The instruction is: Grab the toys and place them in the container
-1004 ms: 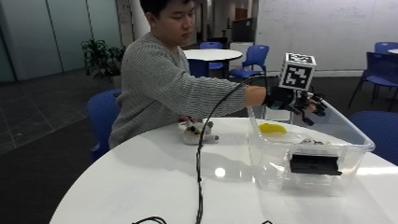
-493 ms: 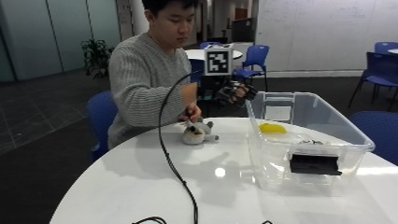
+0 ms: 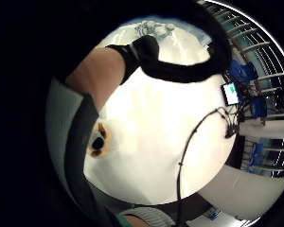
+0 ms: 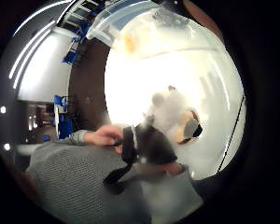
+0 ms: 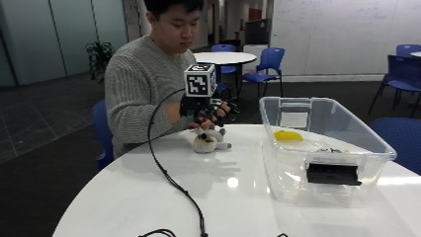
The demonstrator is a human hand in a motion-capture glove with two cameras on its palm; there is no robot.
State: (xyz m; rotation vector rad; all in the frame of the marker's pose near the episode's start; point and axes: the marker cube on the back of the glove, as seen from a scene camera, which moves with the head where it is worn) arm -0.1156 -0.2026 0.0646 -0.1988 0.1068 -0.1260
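Black-gloved right hand (image 5: pixel 209 112): hovering just above the plush toy (image 5: pixel 206 142), fingers curling downward but closing on nothing as yet; whether the fingertips are touching the fur cannot be told. Judged to be coming in from above because the toy is sitting low on the table (image 5: pixel 164 197) and a top grasp suits its soft, rounded body.

Plush toy: pale fur with tan and dark patches, lying on the table near the person's edge, well short of the container (image 5: pixel 329 148). In the thumb-side palm view the toy (image 4: pixel 175 116) is showing directly under the palm, confirming the hand is lined up over it.

Bare hand (image 4: pixel 102 136): resting near the person's body, beside the toy, taking no part.

Container: clear plastic bin, standing open-topped on the same table, to one side of the toy. A yellow toy (image 5: pixel 288 136) is already lying inside, so the task is judged partly done. A black label (image 5: pixel 333 174) is showing on its near wall.

Table: white, round, glossy, reflecting ceiling lights.

Room: blue chairs (image 5: pixel 266 61) and another round table are standing behind the toy, with a plant (image 5: pixel 99 52) by glass partitions.
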